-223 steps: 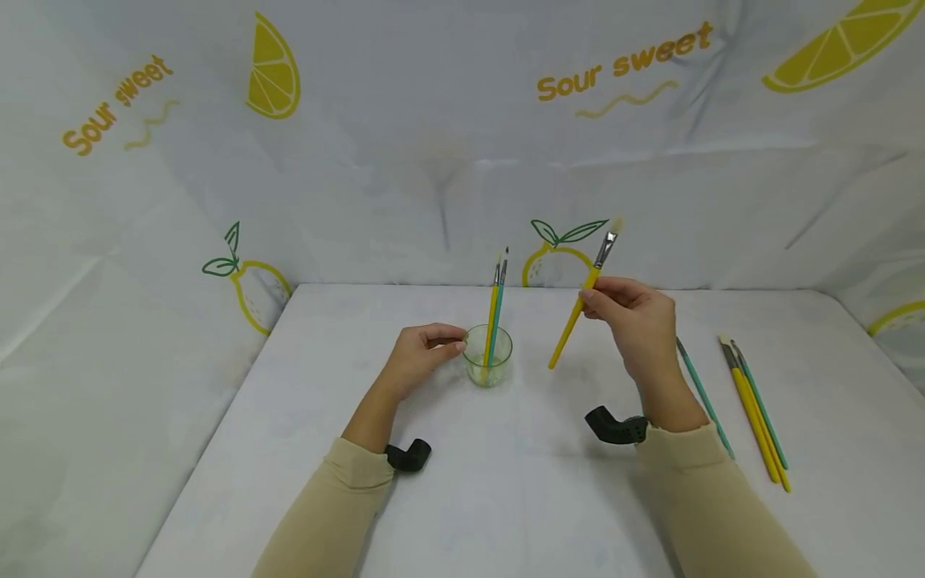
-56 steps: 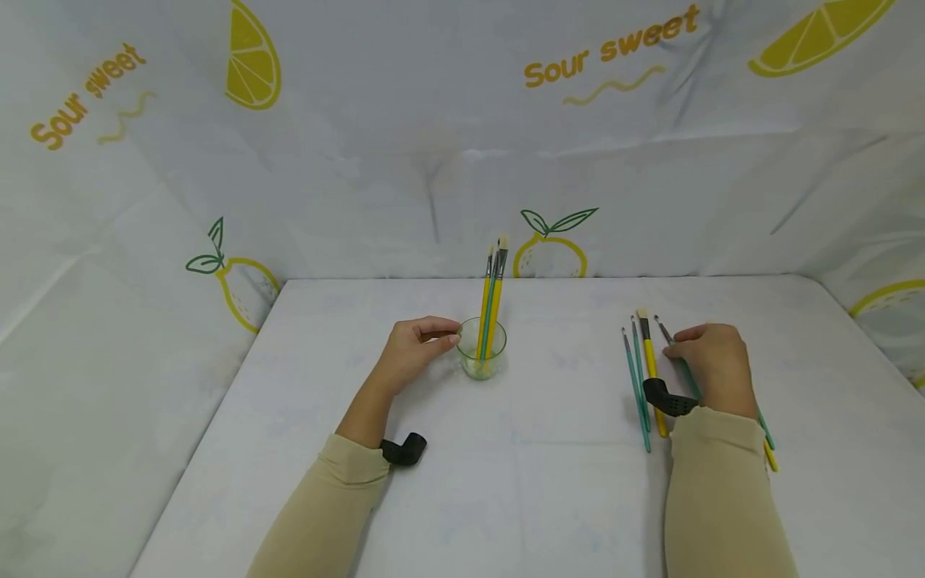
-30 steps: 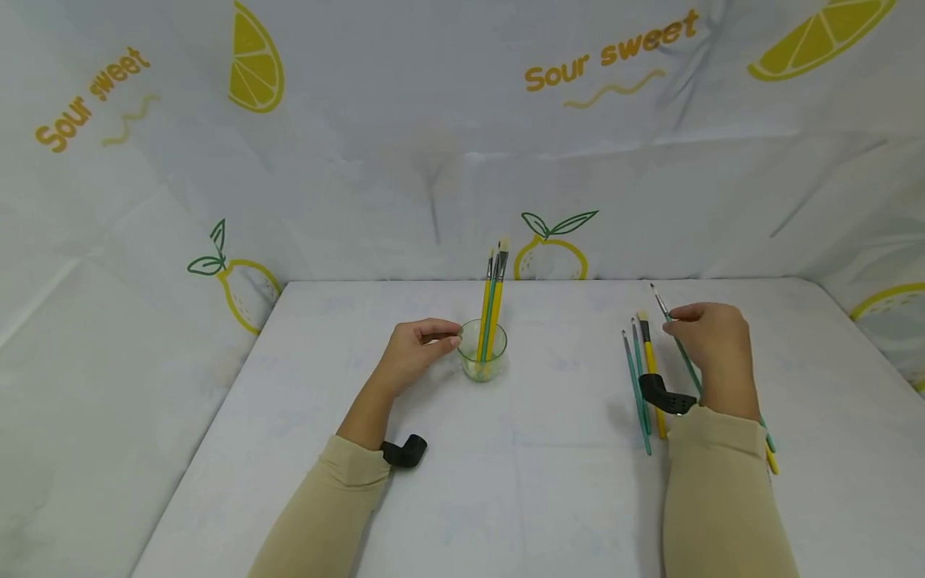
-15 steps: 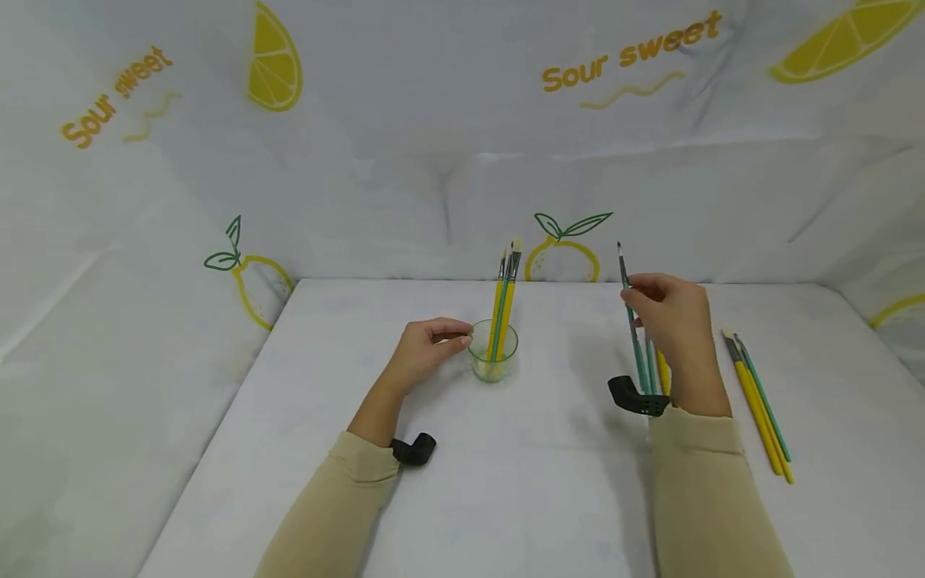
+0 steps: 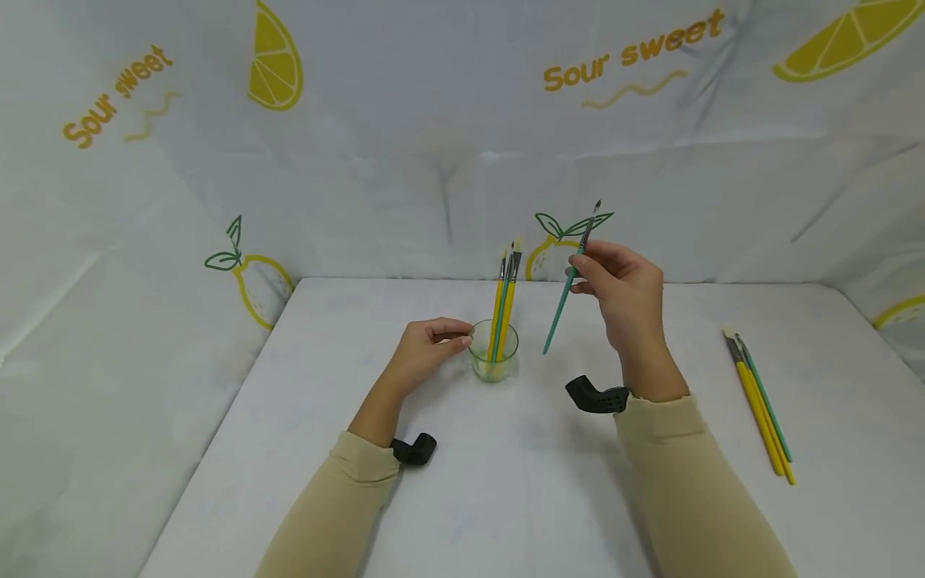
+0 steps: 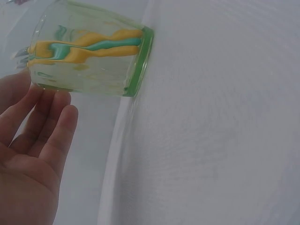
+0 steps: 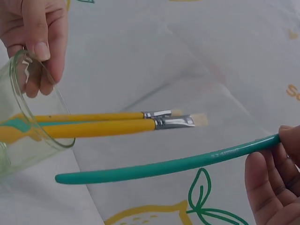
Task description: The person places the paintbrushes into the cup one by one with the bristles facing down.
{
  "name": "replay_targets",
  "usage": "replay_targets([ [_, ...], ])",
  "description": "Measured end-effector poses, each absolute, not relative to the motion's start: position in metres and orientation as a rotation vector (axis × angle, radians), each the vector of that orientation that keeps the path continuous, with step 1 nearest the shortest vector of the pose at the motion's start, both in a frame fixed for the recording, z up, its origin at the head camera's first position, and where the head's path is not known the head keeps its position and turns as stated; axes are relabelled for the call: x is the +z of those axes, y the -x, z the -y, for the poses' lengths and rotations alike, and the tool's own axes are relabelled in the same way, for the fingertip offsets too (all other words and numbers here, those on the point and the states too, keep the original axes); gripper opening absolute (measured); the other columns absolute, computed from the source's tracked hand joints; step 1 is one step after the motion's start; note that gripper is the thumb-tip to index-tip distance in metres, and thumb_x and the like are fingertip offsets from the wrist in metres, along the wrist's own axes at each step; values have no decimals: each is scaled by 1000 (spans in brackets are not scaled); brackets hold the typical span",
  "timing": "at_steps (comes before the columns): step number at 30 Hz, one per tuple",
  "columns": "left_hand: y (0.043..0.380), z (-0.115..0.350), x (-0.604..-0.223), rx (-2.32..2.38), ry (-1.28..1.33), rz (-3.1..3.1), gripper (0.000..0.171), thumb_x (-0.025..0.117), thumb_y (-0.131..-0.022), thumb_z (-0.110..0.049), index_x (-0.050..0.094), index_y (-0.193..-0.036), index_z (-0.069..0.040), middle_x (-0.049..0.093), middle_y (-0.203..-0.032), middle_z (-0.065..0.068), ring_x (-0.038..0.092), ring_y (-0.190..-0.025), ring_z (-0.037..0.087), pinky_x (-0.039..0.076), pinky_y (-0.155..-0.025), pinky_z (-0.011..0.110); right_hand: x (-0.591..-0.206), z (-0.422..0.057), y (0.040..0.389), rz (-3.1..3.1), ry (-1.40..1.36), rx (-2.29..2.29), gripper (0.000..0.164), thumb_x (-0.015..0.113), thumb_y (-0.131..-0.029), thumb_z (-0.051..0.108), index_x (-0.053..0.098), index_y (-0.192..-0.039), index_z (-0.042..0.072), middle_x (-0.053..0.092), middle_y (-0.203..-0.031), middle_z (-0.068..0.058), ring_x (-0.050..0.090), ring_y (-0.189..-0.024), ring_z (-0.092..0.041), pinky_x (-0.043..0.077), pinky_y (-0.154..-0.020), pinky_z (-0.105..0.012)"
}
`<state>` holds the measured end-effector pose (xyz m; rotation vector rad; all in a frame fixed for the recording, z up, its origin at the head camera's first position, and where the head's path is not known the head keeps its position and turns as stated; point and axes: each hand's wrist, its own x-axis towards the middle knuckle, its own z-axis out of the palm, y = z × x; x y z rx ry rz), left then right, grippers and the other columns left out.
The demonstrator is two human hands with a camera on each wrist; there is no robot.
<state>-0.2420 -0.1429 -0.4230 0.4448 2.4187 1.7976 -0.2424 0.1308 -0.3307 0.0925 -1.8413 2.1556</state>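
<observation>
The right hand (image 5: 623, 293) pinches a green brush (image 5: 562, 305) between thumb and fingertips, high on the shaft, around where the handle meets the metal collar. The brush is in the air, bristles up, its long axis tilted: the bristle end leans to the right, and the handle runs down to the left, its lower end well below the fingertips.

From the right hand, the glass (image 5: 480, 365) lies to the left and lower. The handle's free end is the part of the brush closest to it, hanging just right of the rim, outside it and apart from it; in the right wrist view, too, that end points to the side where the glass is, with a gap between. How the end and the rim compare in depth is hard to tell.

The left hand (image 5: 426, 353) is the nearer one to the glass, touching it at the left, with thumb and fingertips holding it by the rim; whether any finger goes inside, I cannot tell. The glass is upright on the desk (image 5: 506, 498). In it stand two yellow brushes (image 5: 509, 309) and one green one, bristles up, steeper than the held one and leaning slightly right.

Well to the right, loose brushes (image 5: 752, 405) lie side by side, bristles far, handles slanting near and right.
</observation>
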Motion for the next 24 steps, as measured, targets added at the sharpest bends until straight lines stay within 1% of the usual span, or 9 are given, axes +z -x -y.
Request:
replay_targets([
  [6,242,143,-423,1809,-442,-2424,24,68,-87,-19,70,-107,-7,70,-106,3,61,-107,14,50,-91,32,-330,-113,245,1744,-165,2191,31,76,-78,15,66,-104,1,67,-91,-8,66,-77,-19,57,-66,-28],
  [13,243,143,-424,1805,-440,-2399,29,69,-87,-21,69,-110,-4,69,-111,7,60,-109,15,48,-95,32,-343,-98,249,1804,-219,2139,32,75,-80,15,64,-103,-5,67,-91,-8,66,-77,-19,57,-68,-30],
  [19,243,143,-425,1804,-413,-2381,32,70,-86,-22,68,-112,-4,67,-115,10,59,-112,18,46,-97,34,-356,-91,250,1925,-155,2098,28,73,-82,18,65,-101,0,66,-93,-7,65,-81,-18,57,-69,-28],
  [24,242,142,-423,1795,-392,-2389,29,69,-86,-21,69,-111,-6,68,-113,8,59,-111,16,47,-96,34,-368,-88,252,2009,-114,2079,32,72,-83,19,64,-105,-3,65,-94,-6,66,-80,-17,57,-70,-28],
])
